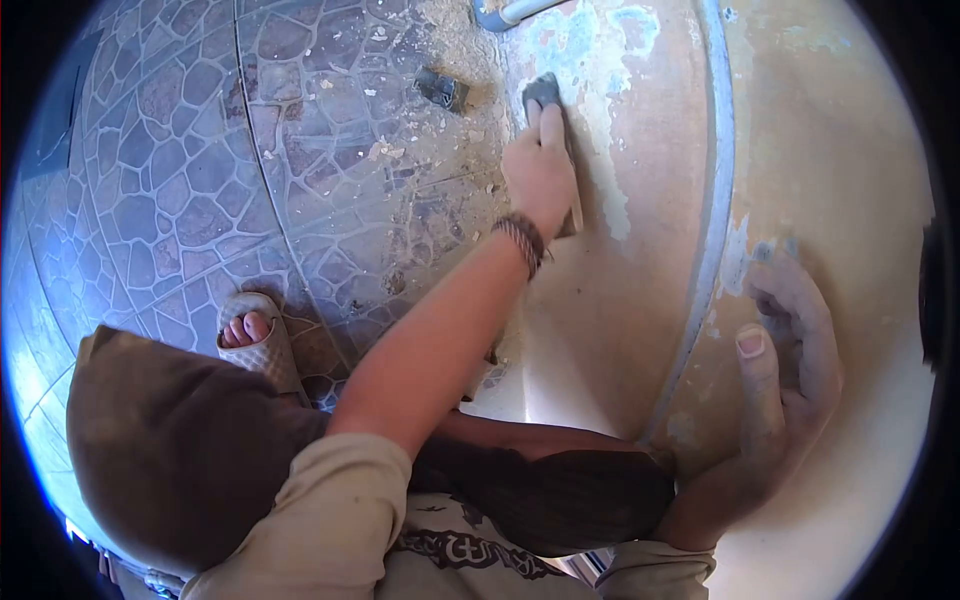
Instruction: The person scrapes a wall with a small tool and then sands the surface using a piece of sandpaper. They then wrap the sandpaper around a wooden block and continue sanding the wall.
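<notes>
My left hand (541,170), with a braided bracelet at its wrist, is wrapped round a flat scraper-like tool (541,90). The tool's dark end lies against the wall (640,200), on a patch where the paint has peeled to white and pale blue. Its lower edge shows below my fingers; my hand hides the middle. My right hand (795,370) is at the wall on the right, thumb apart from the curved fingers, with nothing seen in it. Its fingertips are near a small peeled spot beside the pale blue stripe (718,180).
Stone-patterned floor (180,180) spreads on the left, with paint flakes along the wall's foot. A dark crumpled object (441,90) lies there. A grey pipe (520,12) is at the top. My sandalled foot (255,335) and bent knees are below.
</notes>
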### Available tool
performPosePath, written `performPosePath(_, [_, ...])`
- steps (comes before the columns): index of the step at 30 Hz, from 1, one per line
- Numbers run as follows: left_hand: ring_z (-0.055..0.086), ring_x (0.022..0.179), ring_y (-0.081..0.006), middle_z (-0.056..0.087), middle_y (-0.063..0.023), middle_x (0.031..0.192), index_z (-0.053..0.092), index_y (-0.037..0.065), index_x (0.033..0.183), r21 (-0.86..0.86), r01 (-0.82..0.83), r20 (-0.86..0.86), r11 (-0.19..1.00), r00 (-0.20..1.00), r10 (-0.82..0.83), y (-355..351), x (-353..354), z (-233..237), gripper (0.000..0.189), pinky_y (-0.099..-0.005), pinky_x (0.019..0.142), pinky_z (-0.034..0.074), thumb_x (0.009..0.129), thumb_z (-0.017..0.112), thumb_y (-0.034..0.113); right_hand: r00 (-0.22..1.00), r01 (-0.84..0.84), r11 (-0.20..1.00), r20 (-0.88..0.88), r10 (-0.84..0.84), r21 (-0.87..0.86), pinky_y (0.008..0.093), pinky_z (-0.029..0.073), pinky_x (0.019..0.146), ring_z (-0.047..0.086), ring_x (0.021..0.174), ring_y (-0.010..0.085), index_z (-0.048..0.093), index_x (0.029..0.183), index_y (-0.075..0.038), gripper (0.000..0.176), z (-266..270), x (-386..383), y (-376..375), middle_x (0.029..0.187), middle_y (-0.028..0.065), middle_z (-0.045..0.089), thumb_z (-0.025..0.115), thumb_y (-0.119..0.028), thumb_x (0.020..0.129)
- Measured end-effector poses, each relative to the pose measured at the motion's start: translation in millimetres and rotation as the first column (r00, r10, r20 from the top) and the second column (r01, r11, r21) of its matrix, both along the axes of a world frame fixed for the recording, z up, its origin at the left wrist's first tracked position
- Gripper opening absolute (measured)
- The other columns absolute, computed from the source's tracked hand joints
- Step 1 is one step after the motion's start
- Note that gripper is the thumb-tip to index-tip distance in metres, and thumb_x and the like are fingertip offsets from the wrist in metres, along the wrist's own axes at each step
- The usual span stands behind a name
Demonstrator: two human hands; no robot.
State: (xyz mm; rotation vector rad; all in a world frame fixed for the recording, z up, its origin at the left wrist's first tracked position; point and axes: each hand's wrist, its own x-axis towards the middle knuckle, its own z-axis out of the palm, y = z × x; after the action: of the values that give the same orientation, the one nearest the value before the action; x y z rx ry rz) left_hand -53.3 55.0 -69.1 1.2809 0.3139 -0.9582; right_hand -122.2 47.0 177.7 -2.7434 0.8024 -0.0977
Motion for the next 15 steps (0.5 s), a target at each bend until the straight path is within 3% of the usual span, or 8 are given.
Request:
performPosePath(2, [0.062,0.068,-0.0304,0.063,-0.0251,0.073,0.059,-0.011,0.107,-0.009,-0.103,0.009,0.995,0.995,0.103,-7,1,2,0.062,-0.0435,0.068,0.048,0.1,0.04,0.048,1.0,0.001,1.0,-0.004,-0.001,0.006,0.0404,0.049,0.088,0.064,0.099,0.0312,0.063,0.113,0.008,0.051,-1,1,0,0.104,0.0185,0.068,0.072,-0.029,0.079])
performPosePath(3, [0.064,0.073,-0.0319,0.066,-0.0268,0.08,0.056,-0.01,0.12,0.1,-0.087,0.058,0.991,0.995,0.081,-6,-20,21,0.064,-0.0431,0.072,0.048,0.1,0.039,0.048,1.0,-0.005,1.0,0.001,0.005,0.003,0.0401,0.049,0.088,0.064,0.099,0.031,0.063,0.113,0.008,0.051,1,2,1,0.103,0.0184,0.068,0.072,-0.029,0.079])
performPosePath(5, [0.065,0.087,-0.0419,0.062,-0.0327,0.09,0.055,-0.001,0.129,0.08,-0.244,0.091,0.967,0.967,0.237,-14,-90,36,0.063,-0.0435,0.074,0.049,0.1,0.038,0.051,1.0,-0.016,1.0,0.003,0.016,0.005,0.0395,0.048,0.089,0.063,0.099,0.0307,0.063,0.113,0.008,0.051,2,1,0,0.102,0.0183,0.068,0.072,-0.03,0.079])
performPosePath(7, [0.065,0.084,-0.0389,0.066,-0.0296,0.092,0.051,0.0,0.135,0.016,-0.211,0.269,0.977,0.942,0.199,-5,-87,34,0.06,-0.0428,0.077,0.048,0.101,0.038,0.048,1.0,-0.002,1.0,0.029,0.001,0.008,0.0391,0.048,0.089,0.063,0.098,0.0304,0.063,0.113,0.008,0.051,-1,1,-2,0.102,0.0185,0.068,0.072,-0.029,0.079])
performPosePath(9, [0.063,0.081,-0.0396,0.069,-0.0265,0.093,0.053,0.0,0.132,0.076,0.014,0.156,0.997,0.987,-0.026,6,-67,24,0.057,-0.0423,0.077,0.047,0.101,0.039,0.046,1.0,0.014,1.0,0.026,-0.014,0.019,0.0389,0.047,0.089,0.063,0.098,0.0302,0.063,0.113,0.008,0.05,-3,-3,0,0.102,0.0187,0.068,0.071,-0.028,0.078])
performPosePath(11, [0.063,0.081,-0.0412,0.069,-0.0269,0.094,0.054,-0.002,0.13,-0.048,-0.106,-0.051,0.993,0.993,0.103,-7,-24,-17,0.058,-0.042,0.077,0.047,0.101,0.039,0.046,1.0,-0.001,1.0,0.029,0.001,0.009,0.0388,0.046,0.089,0.062,0.098,0.0299,0.064,0.113,0.008,0.049,-6,0,-1,0.101,0.0188,0.068,0.07,-0.026,0.078])
performPosePath(14, [0.064,0.077,-0.0346,0.069,-0.0243,0.088,0.054,-0.005,0.129,0.035,-0.095,-0.052,0.995,0.994,0.097,-2,-32,10,0.06,-0.0422,0.074,0.047,0.102,0.038,0.046,1.0,-0.017,1.0,0.005,0.017,0.0,0.0388,0.047,0.088,0.062,0.098,0.0298,0.063,0.113,0.008,0.05,-4,2,-3,0.101,0.0187,0.068,0.07,-0.026,0.078])
performPosePath(15, [0.061,0.064,-0.0374,0.063,-0.0271,0.074,0.049,-0.008,0.13,0.093,-0.126,0.04,0.988,0.992,0.122,-5,-69,23,0.061,-0.0431,0.063,0.046,0.102,0.037,0.044,1.0,-0.009,1.0,0.018,0.009,-0.007,0.0387,0.047,0.088,0.063,0.097,0.0298,0.063,0.113,0.008,0.05,-2,4,-1,0.101,0.0186,0.068,0.07,-0.026,0.078])
